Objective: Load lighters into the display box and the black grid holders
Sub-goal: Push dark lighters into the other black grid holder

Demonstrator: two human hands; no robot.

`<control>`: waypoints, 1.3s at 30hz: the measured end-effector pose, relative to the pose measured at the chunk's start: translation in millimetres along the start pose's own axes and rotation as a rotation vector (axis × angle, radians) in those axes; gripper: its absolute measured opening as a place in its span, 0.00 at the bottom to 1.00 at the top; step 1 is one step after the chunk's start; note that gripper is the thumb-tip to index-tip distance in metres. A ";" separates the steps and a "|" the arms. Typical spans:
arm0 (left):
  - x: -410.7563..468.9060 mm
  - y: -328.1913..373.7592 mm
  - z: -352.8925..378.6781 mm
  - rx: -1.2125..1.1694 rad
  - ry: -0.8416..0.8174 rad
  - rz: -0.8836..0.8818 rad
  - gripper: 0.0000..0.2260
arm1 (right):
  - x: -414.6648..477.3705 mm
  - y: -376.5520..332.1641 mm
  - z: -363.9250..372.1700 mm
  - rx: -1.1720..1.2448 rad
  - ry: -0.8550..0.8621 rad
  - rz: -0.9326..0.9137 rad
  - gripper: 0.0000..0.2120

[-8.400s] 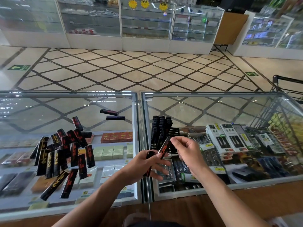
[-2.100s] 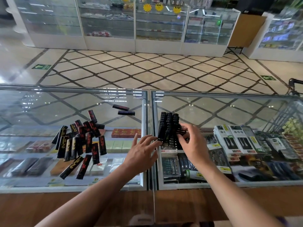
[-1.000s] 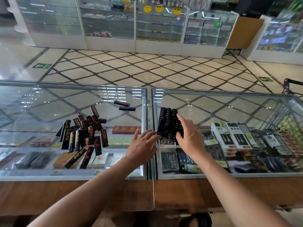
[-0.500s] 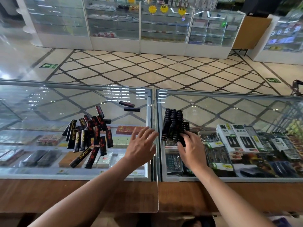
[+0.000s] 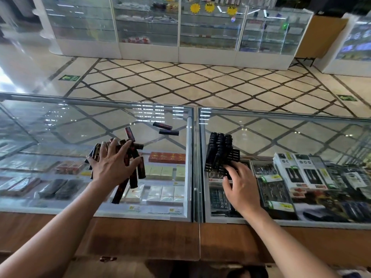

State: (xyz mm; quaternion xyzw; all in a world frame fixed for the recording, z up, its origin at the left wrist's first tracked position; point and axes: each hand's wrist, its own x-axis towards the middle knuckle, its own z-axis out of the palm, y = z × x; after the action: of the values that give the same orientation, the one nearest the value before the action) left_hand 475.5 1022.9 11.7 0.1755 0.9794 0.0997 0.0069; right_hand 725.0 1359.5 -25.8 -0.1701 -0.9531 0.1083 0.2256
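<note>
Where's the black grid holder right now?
Head view: black grid holder sits on the right glass case, beside the centre seam, the right hand at its near edge.

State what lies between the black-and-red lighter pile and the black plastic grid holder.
Head view: bare glass countertop, the metal frame seam, and two stray dark lighters farther back.

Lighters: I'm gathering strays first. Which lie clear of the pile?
The two lighters lying near the metal divider; all others overlap in the pile under the left hand.

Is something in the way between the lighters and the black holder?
Nothing visible. Only flat glass counter lies between the lighter pile and the black holder; the right hand touches the holder's near side.
</note>
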 end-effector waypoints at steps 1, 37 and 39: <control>0.9 1.1 2.2 0.004 -0.014 0.003 0.36 | -0.4 -0.6 -0.8 0.011 -0.013 -0.017 0.19; 34.4 59.8 -24.6 -0.114 -0.458 0.358 0.41 | -2.6 -0.7 -3.5 0.043 -0.132 0.044 0.24; 36.8 57.3 -25.3 -0.043 -0.516 0.338 0.47 | -2.9 -1.6 -4.4 0.044 -0.128 0.048 0.24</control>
State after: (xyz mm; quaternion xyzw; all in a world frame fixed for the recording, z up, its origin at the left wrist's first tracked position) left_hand 459.4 1083.4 48.5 0.3551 0.8999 0.0723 0.2424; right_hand 729.1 1357.5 -22.6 -0.1807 -0.9586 0.1453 0.1651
